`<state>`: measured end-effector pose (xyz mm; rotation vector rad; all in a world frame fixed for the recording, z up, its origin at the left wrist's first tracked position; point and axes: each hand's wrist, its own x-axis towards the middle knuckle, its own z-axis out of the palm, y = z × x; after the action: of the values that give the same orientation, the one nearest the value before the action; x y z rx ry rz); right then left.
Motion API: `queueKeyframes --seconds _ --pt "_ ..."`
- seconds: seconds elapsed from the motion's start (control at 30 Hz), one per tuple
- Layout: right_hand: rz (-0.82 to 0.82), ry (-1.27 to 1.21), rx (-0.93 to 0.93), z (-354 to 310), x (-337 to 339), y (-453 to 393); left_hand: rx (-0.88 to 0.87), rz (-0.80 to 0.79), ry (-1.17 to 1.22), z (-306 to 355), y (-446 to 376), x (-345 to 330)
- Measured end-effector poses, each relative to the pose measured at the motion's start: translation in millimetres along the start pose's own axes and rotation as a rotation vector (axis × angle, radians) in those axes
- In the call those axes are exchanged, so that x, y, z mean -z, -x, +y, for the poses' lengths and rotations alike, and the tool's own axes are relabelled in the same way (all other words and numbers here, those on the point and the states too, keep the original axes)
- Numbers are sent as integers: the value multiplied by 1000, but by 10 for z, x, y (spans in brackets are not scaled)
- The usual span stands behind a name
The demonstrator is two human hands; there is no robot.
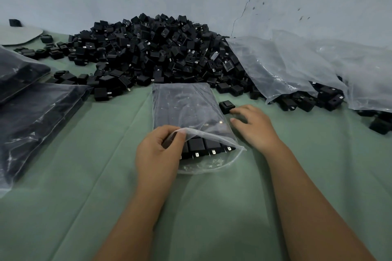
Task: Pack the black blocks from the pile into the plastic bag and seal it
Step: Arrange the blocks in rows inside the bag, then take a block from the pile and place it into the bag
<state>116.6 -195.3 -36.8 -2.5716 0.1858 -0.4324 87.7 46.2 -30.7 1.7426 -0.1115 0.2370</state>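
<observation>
On the green cloth [84, 176], left fingers [178, 136] pinch the plastic bag's [184, 108] mouth; right fingers [237, 110] touch a loose black block [226, 106].

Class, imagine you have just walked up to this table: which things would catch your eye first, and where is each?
First, the big pile of black blocks heaped against the wall at the back. Next, the plastic bag in the middle of the green table, its mouth held open by the left hand. Beside it, the right hand touches a loose black block.
</observation>
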Motion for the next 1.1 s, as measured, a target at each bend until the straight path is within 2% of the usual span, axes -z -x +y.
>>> queueKeyframes --seconds 0.07,0.17,0.3,0.37,0.57,0.63,0.73,0.93,1.1 --pt "4 19 22 10 -4 -10 -2 -7 4 -13 -3 -1" --pt "87 -151 22 -19 -15 4 -11 -5 -15 -24 -10 -3" --pt "393 -201 -94 -63 14 89 -12 -5 -23 -1 -11 2" --pt "529 -309 -200 -117 41 183 -6 -7 -17 26 0 3" --pt "726 -678 -256 -608 62 601 2 -42 68 73 44 41" --pt "711 -732 -181 -776 26 779 -17 -54 100 66 52 57" --pt "614 -642 -47 -957 -104 980 -37 -51 110 57 60 62" --pt "457 -134 288 -1038 -236 1069 -195 9 38 69 94 68" --pt "320 111 302 -1135 -312 1109 -304 48 -27 69 109 81"
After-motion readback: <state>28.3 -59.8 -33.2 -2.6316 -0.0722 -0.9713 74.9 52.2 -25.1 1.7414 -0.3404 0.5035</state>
